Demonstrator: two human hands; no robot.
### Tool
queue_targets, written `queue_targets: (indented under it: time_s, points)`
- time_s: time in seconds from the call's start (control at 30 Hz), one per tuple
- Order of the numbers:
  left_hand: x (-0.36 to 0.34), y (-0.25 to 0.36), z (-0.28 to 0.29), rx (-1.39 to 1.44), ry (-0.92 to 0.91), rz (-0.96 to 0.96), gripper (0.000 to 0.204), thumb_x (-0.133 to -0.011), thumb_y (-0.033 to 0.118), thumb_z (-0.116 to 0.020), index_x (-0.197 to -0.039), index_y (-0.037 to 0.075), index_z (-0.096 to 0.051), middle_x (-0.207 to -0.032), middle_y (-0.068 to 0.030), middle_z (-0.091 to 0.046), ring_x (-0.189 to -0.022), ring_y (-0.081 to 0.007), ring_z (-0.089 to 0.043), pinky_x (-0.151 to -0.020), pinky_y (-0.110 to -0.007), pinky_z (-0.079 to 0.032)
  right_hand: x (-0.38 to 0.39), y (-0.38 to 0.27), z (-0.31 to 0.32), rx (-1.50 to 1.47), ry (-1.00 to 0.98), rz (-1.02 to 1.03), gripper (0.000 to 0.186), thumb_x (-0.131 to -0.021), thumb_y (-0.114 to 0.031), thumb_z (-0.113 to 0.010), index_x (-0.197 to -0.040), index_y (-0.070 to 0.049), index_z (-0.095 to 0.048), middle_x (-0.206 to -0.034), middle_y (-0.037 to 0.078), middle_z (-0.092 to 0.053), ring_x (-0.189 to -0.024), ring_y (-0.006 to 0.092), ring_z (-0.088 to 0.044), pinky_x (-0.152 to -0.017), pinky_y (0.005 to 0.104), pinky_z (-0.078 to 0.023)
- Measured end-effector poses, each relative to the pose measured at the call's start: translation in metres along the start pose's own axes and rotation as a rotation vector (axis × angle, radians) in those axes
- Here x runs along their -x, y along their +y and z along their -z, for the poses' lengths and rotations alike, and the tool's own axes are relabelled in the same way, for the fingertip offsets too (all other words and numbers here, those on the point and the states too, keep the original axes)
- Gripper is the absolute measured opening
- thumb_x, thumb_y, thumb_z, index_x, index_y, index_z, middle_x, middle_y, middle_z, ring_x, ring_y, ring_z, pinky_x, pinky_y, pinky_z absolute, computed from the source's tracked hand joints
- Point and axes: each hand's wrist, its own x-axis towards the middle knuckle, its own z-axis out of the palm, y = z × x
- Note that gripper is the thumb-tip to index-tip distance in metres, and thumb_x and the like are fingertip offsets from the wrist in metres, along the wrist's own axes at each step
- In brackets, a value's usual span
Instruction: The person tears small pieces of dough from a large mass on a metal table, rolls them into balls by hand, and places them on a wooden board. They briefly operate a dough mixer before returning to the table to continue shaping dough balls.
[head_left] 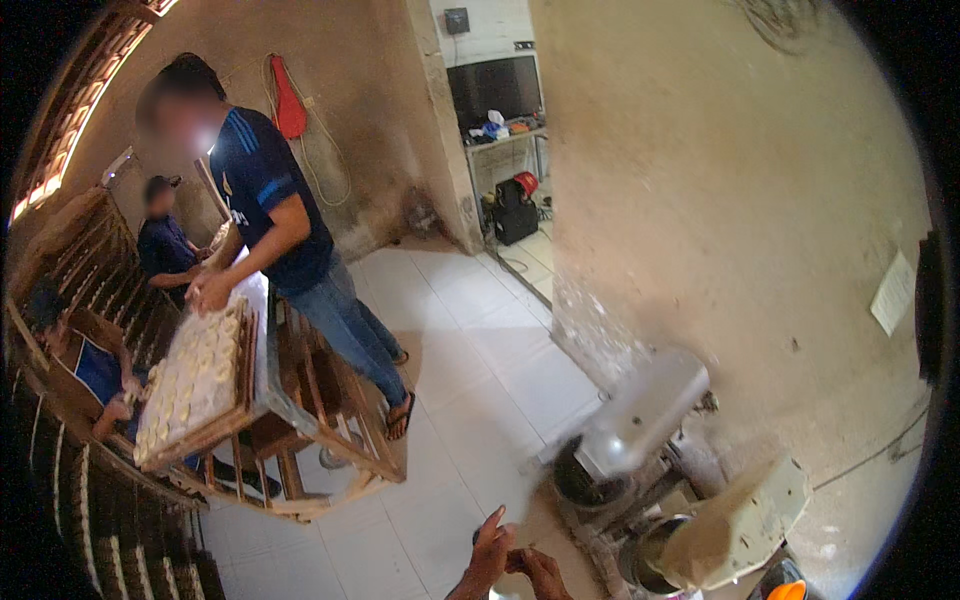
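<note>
Low in the picture, my left hand [489, 552] is raised, its fingers stretched upward and apart. A small dark spot shows at its edge, too small to name. Close beside it, on the right, my right hand [543, 574] has its fingers curled in. Whatever may lie in that curl, near the gap between both hands, is hidden. A bit of something white shows below them at the picture's edge. Nearest to my hands stands a grey mixer [645, 410] with a dark bowl [588, 472], to the right and apart from them.
A second, cream-coloured mixer [745, 530] stands at lower right. On the left, a person in a dark shirt [265, 180] leans over a tray of dough pieces [190, 385] on a wooden table. Two more people work there beside racks [80, 270]. A doorway opens beyond the tiled floor [450, 370].
</note>
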Motion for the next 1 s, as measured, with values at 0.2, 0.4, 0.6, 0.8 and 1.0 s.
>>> queue_targets:
  time_s: [0.2, 0.4, 0.6, 0.8, 1.0]
  points:
    - [-0.151, 0.141, 0.068, -0.014, 0.005, -0.381, 0.060, -0.107, 0.044, -0.032, -0.151, 0.004, -0.037, -0.153, -0.0109, -0.043, -0.141, -0.0272, -0.039, -0.116, -0.039, -0.029, -0.145, -0.122, -0.146, -0.106, -0.131, -0.076, 0.077, -0.096, -0.060, -0.047, -0.150, -0.006, -0.037, -0.139, 0.015, -0.047, -0.121, 0.0216, -0.044, -0.099, 0.0361, -0.034]
    - [-0.265, 0.192, 0.057, 0.189, -0.232, -0.575, 0.066, -0.107, 0.046, -0.032, -0.157, 0.004, -0.023, -0.163, -0.0104, -0.023, -0.152, -0.0269, -0.012, -0.122, -0.040, -0.006, -0.292, -0.226, -0.171, 0.072, 0.063, 0.451, 0.082, -0.098, -0.064, -0.038, -0.154, -0.005, -0.028, -0.151, 0.019, -0.035, -0.136, 0.0298, -0.033, -0.111, 0.0435, -0.024]
    - [-0.387, 0.211, 0.070, -0.287, -0.567, -0.990, 0.068, -0.106, 0.051, -0.034, -0.157, 0.006, -0.025, -0.162, -0.0110, -0.025, -0.150, -0.0248, -0.018, -0.122, -0.038, -0.010, -0.470, -0.276, -0.094, 0.430, 0.459, 0.792, 0.076, -0.095, -0.054, -0.044, -0.153, -0.007, -0.028, -0.148, 0.019, -0.034, -0.138, 0.0335, -0.034, -0.114, 0.0473, -0.025]
    - [-0.495, 0.263, 0.182, 0.041, -1.089, 0.108, 0.063, -0.104, 0.051, -0.044, -0.148, 0.005, -0.044, -0.146, -0.0154, -0.050, -0.134, -0.0247, -0.046, -0.114, -0.037, -0.032, -0.683, -0.250, -0.103, 0.192, 0.425, 0.166, 0.042, -0.079, 0.003, -0.071, -0.118, -0.006, -0.059, -0.089, 0.001, -0.059, -0.077, 0.0126, -0.059, -0.070, 0.0276, -0.054]
    - [-0.601, 0.289, 0.280, 0.082, -0.251, 0.127, 0.047, -0.102, 0.039, -0.057, -0.134, 0.004, -0.058, -0.124, -0.0113, -0.064, -0.116, -0.0176, -0.056, -0.100, -0.032, -0.044, -0.811, -0.280, -0.246, 0.387, -0.238, -0.029, 0.015, -0.088, -0.009, -0.076, -0.100, -0.001, -0.070, -0.084, 0.005, -0.071, -0.072, 0.0107, -0.065, -0.063, 0.0262, -0.053]
